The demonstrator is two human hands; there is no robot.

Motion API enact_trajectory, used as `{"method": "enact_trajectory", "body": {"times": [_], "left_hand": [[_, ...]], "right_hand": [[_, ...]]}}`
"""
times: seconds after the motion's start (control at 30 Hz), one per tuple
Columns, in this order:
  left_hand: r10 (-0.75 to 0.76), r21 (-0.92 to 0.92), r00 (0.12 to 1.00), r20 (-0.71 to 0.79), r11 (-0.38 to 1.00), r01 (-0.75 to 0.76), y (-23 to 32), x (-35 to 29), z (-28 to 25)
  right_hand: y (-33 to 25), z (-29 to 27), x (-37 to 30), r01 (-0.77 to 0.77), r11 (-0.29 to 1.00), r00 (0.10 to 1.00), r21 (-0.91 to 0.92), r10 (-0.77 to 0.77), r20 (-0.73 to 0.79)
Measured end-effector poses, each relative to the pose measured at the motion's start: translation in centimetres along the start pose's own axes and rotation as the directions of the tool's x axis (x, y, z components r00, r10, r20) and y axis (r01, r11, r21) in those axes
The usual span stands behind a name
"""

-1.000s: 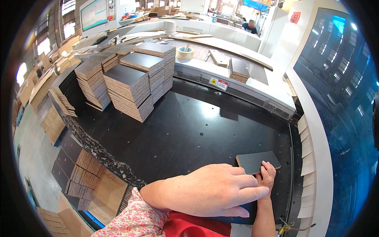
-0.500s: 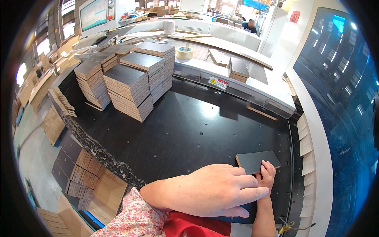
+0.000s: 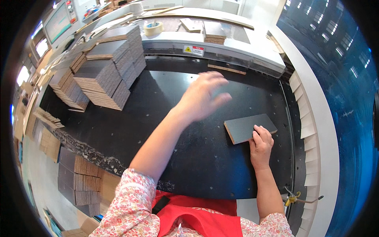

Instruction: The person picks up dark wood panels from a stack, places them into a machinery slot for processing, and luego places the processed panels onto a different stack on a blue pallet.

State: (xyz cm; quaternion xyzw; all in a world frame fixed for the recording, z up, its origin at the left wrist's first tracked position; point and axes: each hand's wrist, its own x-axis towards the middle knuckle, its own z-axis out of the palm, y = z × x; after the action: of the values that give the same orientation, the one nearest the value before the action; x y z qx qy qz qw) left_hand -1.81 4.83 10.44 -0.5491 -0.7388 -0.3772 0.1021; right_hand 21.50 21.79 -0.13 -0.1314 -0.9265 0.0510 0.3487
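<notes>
A small dark-faced chipboard panel lies flat on the black table, toward its right side. At the panel's near edge, my right hand grips it with curled fingers, the thumb side hidden from view. My left hand hangs over the middle of the table, slightly blurred. Its fingers are spread and hold nothing. Tall stacks of similar panels stand at the table's far left.
On the white ledge behind are a tape roll and a short panel stack. A thin strip lies below it. More panels sit low at left. A pleated white cover borders the right, above a yellow-tipped fitting.
My left hand has swung away from the panel, outward over the table, and its fingers have spread. My right hand stays at the panel. The view has shifted.
</notes>
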Motion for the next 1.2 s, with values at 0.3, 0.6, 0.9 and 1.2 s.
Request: {"method": "enact_trajectory", "body": {"times": [0.3, 0.6, 0.9, 1.2], "left_hand": [[-0.183, 0.418, 0.98, -0.083, 0.886, 0.201, -13.9, 4.8, 11.8], [-0.249, 0.435, 0.968, 0.04, 0.876, 0.208, -13.7, 7.4, 11.7], [-0.139, 0.439, 0.989, -0.047, 0.887, 0.146, -7.2, -0.3, 7.8], [-0.134, 0.346, 0.974, -0.182, 0.919, 0.191, -6.1, -9.0, 5.4]], "right_hand": [[-0.2, -0.1, 0.3, -0.03, 0.999, 0.998, -0.046, 0.032, 0.048], [0.4, -0.4, 0.6, -0.084, 0.989, 0.985, 0.121, 0.064, 0.161], [0.7, 0.0, -0.2, -0.101, 0.995, 0.989, 0.014, 0.099, 0.109], [1.0, 0.2, -0.5, -0.048, 0.999, 0.998, -0.009, 0.048, 0.049]]}}
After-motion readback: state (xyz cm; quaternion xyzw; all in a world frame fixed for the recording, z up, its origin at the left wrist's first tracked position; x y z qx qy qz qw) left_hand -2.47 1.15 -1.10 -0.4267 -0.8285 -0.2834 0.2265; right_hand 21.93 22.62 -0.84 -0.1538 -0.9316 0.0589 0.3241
